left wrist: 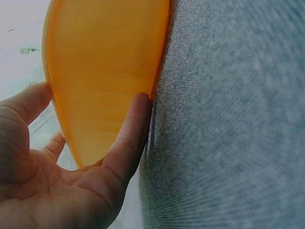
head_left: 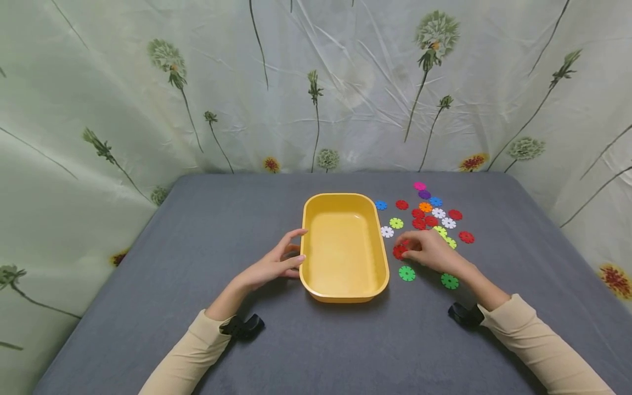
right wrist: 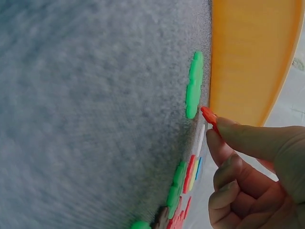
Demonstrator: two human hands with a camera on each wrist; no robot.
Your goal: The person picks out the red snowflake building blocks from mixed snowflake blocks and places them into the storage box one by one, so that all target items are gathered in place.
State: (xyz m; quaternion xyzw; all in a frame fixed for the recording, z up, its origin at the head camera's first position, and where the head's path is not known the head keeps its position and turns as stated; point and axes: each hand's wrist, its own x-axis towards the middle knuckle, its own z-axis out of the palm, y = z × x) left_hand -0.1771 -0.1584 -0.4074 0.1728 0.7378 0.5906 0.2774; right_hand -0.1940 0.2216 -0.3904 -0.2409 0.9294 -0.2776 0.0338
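Pinching a red disc [right wrist: 208,115] between thumb and forefinger in the right grip [head_left: 429,249], narrowed to the disc's thickness, folding the other fingers in toward the palm. Held just to the right of the yellow tray [head_left: 340,247], near its long side. Cannot tell of any contact between disc and grey surface [head_left: 212,219].

At the left grip [head_left: 274,262], spread wide and clenched on nothing: only resting thumb and fingertips against the outside of the tray's left side, partly at the rim, partly lower on the wall, near the base.

Lying close to the right grip: a white disc [head_left: 387,232] beside the tray's right edge, a green disc [head_left: 407,274] on the near side, and a second green disc [head_left: 450,281] by the wrist. Scattered beyond, flat on the surface: loose discs [head_left: 466,237] in red, lime, white, orange, blue, purple and pink, partly bunched together. Hung behind: pale cloth [head_left: 355,82] printed with dandelions.
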